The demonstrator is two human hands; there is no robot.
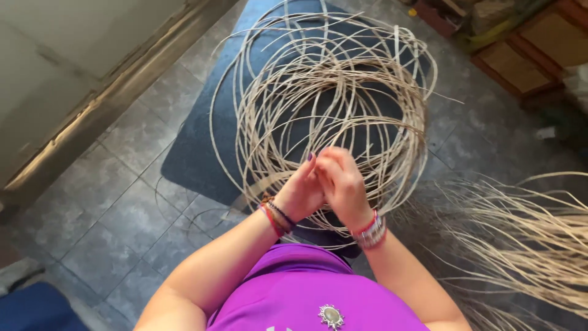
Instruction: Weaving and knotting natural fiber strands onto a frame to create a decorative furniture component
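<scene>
We've got the left hand and right hand pinched shut on strands at the near edge of the cane coil, so we'd keep tension even and feed slowly to avoid kinks.

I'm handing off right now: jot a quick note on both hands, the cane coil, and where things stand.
Left hand and right hand: pressed together at the near edge of the cane coil, fingers closed on strands there; the exact grip is hidden.
Coil: loose, tangled loops lying on the dark mat on the tiled floor.
Second bundle of loose strands lies to the right, untouched.
Done: nothing visibly woven. Left: the whole coil remains loose.
</scene>
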